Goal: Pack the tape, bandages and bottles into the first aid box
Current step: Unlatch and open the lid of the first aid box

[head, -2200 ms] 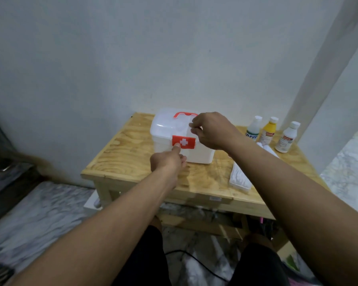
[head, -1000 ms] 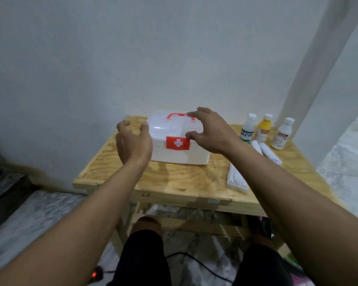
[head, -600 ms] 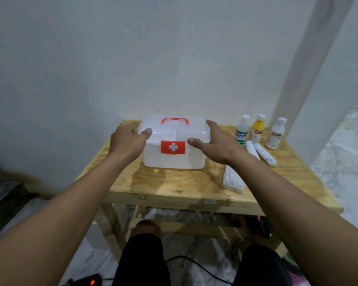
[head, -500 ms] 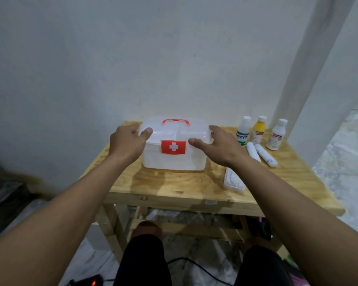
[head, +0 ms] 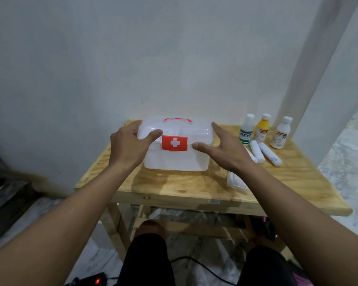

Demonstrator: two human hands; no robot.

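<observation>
a wooden table is standing against a pale wall, reaching out under both hands. the first aid box, translucent white with a red clasp and a red handle, is sitting on it between the two hands with its lid down. the left hand is cupping the box's left end, fingers spread, thumb lying on the lid's front edge. the right hand is spread wide at the box's right end, thumb touching the front beside the clasp, fingers lying along the lid's side. a flat white packet is lying just beneath the right wrist. beyond the right hand three bottles are standing in a row: a white-and-green bottle, a yellow bottle and a white bottle. white bandage rolls are lying in front of them.
</observation>
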